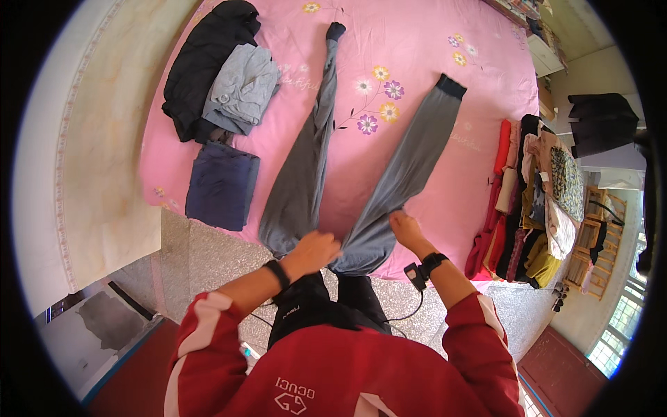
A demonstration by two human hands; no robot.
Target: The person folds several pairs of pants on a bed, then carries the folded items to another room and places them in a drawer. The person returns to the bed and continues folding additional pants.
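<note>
A pair of grey long trousers (409, 156) with dark ribbed cuffs lies on the pink bed, its legs spread apart and pointing away from me. The left-hand leg is bunched narrow toward its cuff; the other lies flatter. The near part of the trousers sags at the bed's front edge. My left hand (318, 251) is over the near part between the legs, slightly blurred, and its grip on the cloth is unclear. At the outer edge of the right-hand leg, the curled fingers of my right hand (406, 228) pinch the grey fabric.
The pink floral bedsheet (490, 68) covers the bed. On the left are a black padded jacket (208, 57), folded grey clothing (244, 86) and folded navy clothing (221, 182). A pile of mixed clothes (531, 208) stands at the right edge. Speckled floor (208, 260) lies below.
</note>
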